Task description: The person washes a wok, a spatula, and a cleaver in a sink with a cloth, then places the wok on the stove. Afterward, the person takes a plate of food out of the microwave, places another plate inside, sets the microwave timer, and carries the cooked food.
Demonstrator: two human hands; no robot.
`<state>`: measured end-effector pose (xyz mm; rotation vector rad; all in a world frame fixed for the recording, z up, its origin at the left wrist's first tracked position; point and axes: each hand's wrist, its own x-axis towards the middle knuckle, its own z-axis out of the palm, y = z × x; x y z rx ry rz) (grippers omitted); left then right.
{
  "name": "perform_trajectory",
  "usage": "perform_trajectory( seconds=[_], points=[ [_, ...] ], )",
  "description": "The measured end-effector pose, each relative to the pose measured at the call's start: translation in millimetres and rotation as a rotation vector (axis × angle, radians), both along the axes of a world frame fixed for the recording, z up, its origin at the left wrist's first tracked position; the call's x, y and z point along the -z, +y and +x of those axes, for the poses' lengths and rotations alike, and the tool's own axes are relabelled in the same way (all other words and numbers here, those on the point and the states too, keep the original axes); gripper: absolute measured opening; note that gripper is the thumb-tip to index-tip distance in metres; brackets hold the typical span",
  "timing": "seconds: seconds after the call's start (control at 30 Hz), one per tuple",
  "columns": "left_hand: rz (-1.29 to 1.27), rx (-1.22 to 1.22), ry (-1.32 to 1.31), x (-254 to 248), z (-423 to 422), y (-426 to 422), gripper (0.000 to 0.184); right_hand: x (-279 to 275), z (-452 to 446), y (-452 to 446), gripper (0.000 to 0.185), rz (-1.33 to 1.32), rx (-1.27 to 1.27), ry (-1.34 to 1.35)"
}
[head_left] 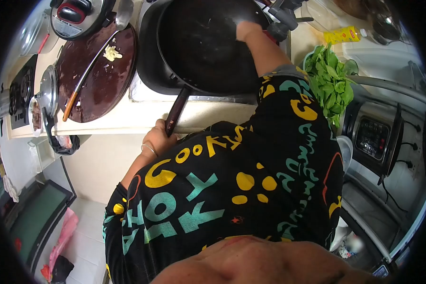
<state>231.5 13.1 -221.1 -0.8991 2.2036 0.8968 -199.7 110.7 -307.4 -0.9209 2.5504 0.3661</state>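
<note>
Black shirt (222, 189) cloth is closest, and past it the big dark pan (199, 52) sits between the board (94, 90) and the leaves (332, 78), with the left hand (157, 137) wrapped around the end of its handle (179, 111) and the right hand (249, 31) over its inside, though I cannot tell if that one grips something. On the board, pale bits (111, 53) look cut up, so that part seems done, but they and the heap of leaves are not in the pan, so the work looks early.
</note>
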Motion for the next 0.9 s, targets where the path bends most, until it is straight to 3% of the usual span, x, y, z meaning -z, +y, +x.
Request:
perform_trajectory(
  seconds=[0.1, 0.23, 0.37, 0.43, 0.5, 0.57, 0.63, 0.67, 0.73, 0.77, 0.83, 0.87, 0.9],
  points=[
    [0.009, -0.012, -0.013, -9.3, -3.3, 1.6, 0.047, -0.5, 21.3, -9.2, 0.031, 0.142, -0.139, -0.043],
    [-0.004, 0.001, -0.049, -10.7, -6.9, 2.8, 0.047, 7.3, -0.8, 3.3, 0.030, -0.065, 0.028, 0.014],
    [0.003, 0.006, 0.010, -7.1, -2.4, 1.0, 0.047, 6.6, 24.6, -0.1, 0.029, 0.041, -0.115, -0.033],
    [0.014, 0.013, 0.026, -5.8, 0.1, 0.6, 0.046, 5.4, 25.6, 4.9, 0.028, 0.032, -0.030, -0.016],
    [0.011, 0.032, 0.008, -1.5, -0.9, -1.7, 0.044, 6.4, 11.7, 19.4, 0.029, -0.139, 0.330, 0.044],
    [0.003, 0.028, 0.035, -3.0, -0.5, -0.8, 0.042, 4.8, 2.9, 37.1, 0.027, -0.216, 0.254, 0.132],
    [-0.002, 0.028, 0.057, -4.0, 0.1, 0.4, 0.041, 19.1, -1.6, 53.4, 0.029, -0.925, 0.456, 0.456],
    [-0.002, 0.021, 0.055, -4.4, -0.3, 0.6, 0.039, 14.0, -2.3, 61.8, 0.029, -0.927, 0.457, 0.464],
    [-0.007, 0.013, 0.063, -7.3, -2.3, 0.7, 0.038, -3.9, -3.8, 75.8, 0.043, -1.440, 0.222, 0.912],
    [-0.010, 0.017, 0.058, -9.3, -2.9, 1.1, 0.037, -20.2, -9.7, 80.3, 0.043, -1.445, 0.219, 0.917],
    [-0.014, 0.026, 0.048, -11.0, -2.3, 2.0, 0.036, -51.7, -20.8, 90.9, 0.053, -0.943, 0.029, 1.173],
    [-0.015, 0.020, 0.056, -10.8, -2.2, 2.6, 0.036, -60.8, -22.9, 93.2, 0.053, -0.941, 0.035, 1.173],
    [-0.014, 0.017, 0.063, -10.9, -1.2, 3.6, 0.036, -68.1, -24.5, 96.1, 0.053, -0.590, 0.126, 1.047]
  ],
)
